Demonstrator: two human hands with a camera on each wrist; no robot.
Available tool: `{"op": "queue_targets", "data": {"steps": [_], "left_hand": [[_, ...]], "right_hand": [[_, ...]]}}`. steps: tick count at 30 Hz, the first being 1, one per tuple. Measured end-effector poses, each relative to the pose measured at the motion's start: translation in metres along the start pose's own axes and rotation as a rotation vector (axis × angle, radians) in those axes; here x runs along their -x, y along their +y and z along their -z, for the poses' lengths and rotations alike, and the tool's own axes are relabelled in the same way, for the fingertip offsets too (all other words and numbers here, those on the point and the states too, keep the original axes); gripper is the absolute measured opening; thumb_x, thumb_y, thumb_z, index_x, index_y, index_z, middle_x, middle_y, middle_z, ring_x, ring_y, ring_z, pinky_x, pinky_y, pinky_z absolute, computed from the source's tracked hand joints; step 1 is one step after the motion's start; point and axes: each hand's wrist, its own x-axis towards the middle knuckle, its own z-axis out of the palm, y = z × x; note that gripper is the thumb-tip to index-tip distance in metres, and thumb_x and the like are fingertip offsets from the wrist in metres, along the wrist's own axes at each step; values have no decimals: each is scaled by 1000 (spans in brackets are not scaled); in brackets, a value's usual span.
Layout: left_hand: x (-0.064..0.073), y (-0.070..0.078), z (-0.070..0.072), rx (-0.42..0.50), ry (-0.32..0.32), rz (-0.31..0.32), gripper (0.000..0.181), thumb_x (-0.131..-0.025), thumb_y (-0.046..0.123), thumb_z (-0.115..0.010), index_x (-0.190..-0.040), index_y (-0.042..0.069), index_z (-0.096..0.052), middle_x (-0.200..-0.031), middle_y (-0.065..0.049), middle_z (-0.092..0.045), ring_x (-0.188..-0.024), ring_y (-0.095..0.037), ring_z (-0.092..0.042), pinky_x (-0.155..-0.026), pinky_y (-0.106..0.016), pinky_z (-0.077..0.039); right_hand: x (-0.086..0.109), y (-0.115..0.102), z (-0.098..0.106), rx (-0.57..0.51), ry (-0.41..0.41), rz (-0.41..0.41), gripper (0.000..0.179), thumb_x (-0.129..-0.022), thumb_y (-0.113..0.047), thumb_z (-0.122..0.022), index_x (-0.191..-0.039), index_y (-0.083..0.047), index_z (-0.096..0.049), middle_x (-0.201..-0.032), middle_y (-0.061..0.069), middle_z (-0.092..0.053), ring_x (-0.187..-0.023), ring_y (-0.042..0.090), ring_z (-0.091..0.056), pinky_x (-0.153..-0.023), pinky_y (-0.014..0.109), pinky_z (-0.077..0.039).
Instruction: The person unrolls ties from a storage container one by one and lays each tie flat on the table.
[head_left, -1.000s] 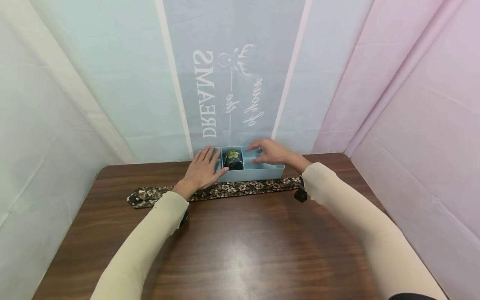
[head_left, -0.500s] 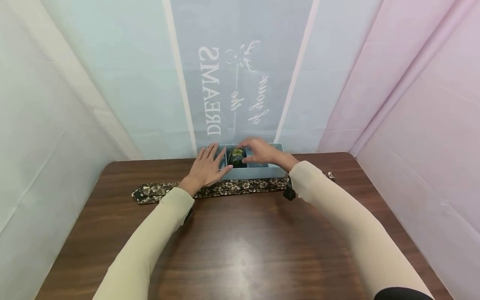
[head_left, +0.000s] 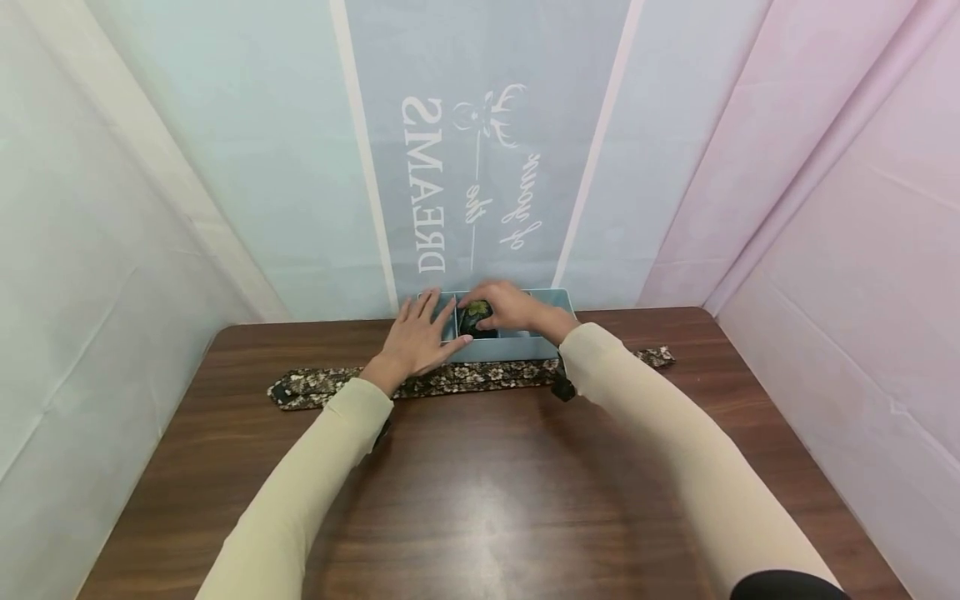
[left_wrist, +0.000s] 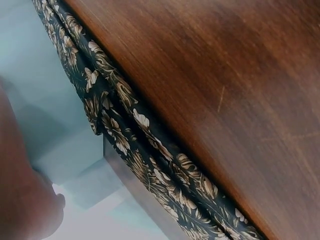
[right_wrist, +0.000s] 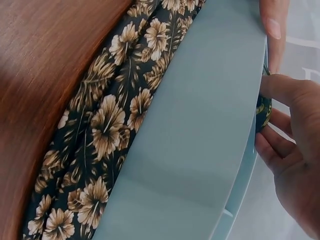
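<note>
A light-blue divided box (head_left: pixel 502 349) stands at the back of the table against the cloth wall. In its middle compartment sits a dark rolled necktie (head_left: pixel 474 325) with a yellow-green flower pattern. My right hand (head_left: pixel 517 307) reaches in from the right, thumb at the near side of the roll and fingers at the far side, gripping it. In the right wrist view, the fingers (right_wrist: pixel 295 150) partly hide the roll (right_wrist: pixel 263 113). My left hand (head_left: pixel 415 340) rests with spread fingers on the box's left end, its thumb along the front rim.
A dark floral necktie (head_left: pixel 480 377) lies folded lengthwise along the front of the box, crossing under both wrists. Brown wooden table (head_left: pixel 480 492) extends toward me. Fabric walls (head_left: pixel 840 250) enclose the back and both sides.
My right hand has moved left from the right compartment to the rolled necktie and closed its fingers around it. The left hand stays on the box's left end.
</note>
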Motion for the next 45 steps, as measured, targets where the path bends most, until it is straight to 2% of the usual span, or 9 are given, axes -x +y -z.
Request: {"op": "queue_targets", "data": {"steps": [4, 11, 32, 39, 45], "left_hand": [[-1, 2, 0, 6, 0, 1, 92, -102, 81, -24, -172, 23, -10, -179, -13, 1, -165, -32, 0, -133, -57, -3], [0, 2, 0, 6, 0, 6, 91, -102, 80, -25, -172, 24, -10, -179, -12, 1, -165, -32, 0, -133, -56, -4], [0, 1, 1, 29, -1, 17, 91, -101, 82, -27, -172, 27, -11, -179, -10, 2, -165, -31, 0, -132, -58, -5], [0, 1, 1, 36, 3, 20, 92, -101, 82, -30, -172, 26, -13, -179, -11, 0, -165, -31, -1, -132, -58, -6], [1, 2, 2, 38, 0, 22, 92, -101, 82, -30, -172, 26, -12, -179, -12, 0, -165, -31, -2, -132, -58, -6]], "right_hand": [[-2, 3, -2, 16, -11, 13, 39, -92, -9, -84, -130, -5, -75, -132, 12, -72, -126, 32, -65, -110, 49, -52], [-6, 5, -2, 26, -22, 10, 39, -91, -8, -85, -129, -4, -75, -131, 14, -73, -125, 32, -67, -108, 48, -54], [-7, 7, -4, -3, 58, 3, 27, -91, -4, -82, -118, -4, -79, -120, 12, -77, -113, 29, -72, -98, 45, -59], [-5, 6, 4, -35, 111, 32, 26, -90, -3, -80, -116, -4, -80, -118, 13, -78, -111, 29, -72, -96, 46, -60], [-3, 1, 15, -44, 128, 25, 27, -90, -4, -79, -117, -5, -81, -118, 11, -78, -112, 28, -72, -98, 46, -59]]}}
